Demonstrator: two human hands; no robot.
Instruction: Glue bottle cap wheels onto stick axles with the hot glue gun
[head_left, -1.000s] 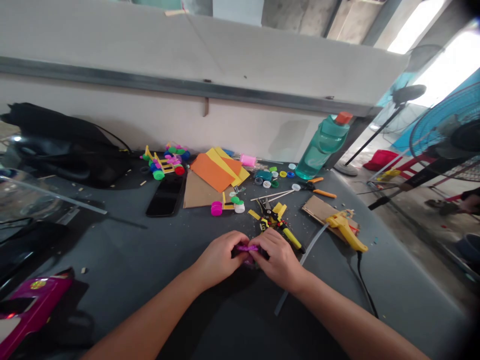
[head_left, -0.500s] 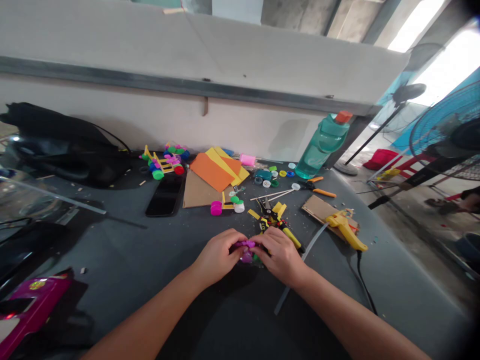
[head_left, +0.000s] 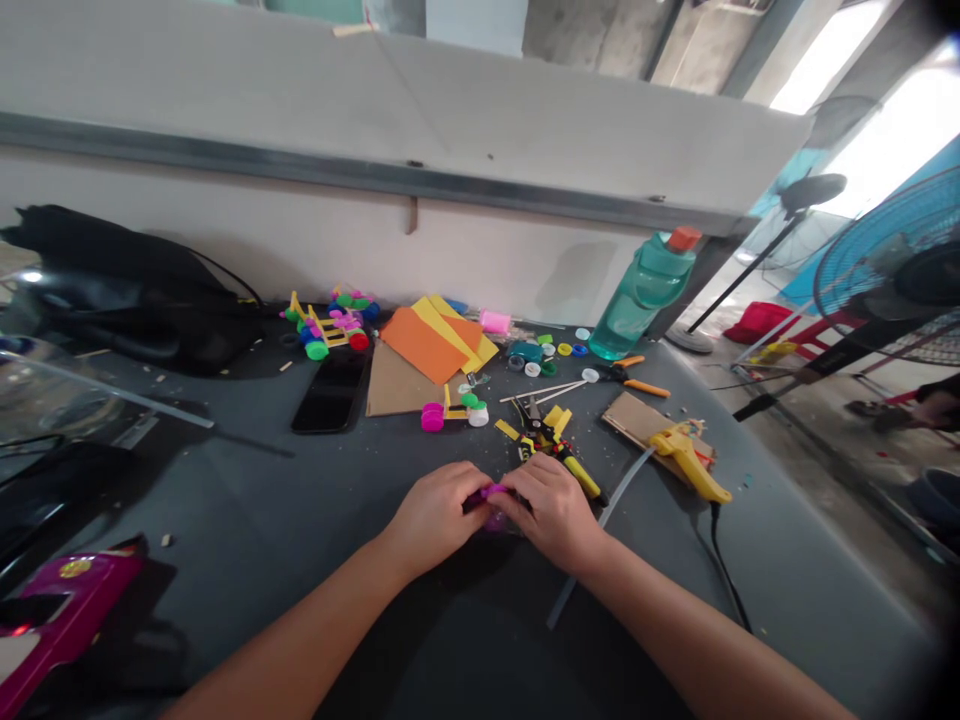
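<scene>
Both my hands meet low over the dark table, near its front middle. My left hand and my right hand have their fingers curled and pinched around a small purple piece held between them. Most of that piece is hidden by my fingers. Just beyond my right hand lie yellow-handled pliers and small yellow scraps. A translucent glue stick lies slanted by my right wrist.
A yellow glue gun rests on cardboard at the right, its cord trailing forward. Further back lie orange and yellow sheets, a black phone, bottle-cap toy cars, loose caps, a teal bottle. A black bag sits at left.
My hands have stayed in place, only shifting their fingers slightly on the purple piece, which now shows less between them.
</scene>
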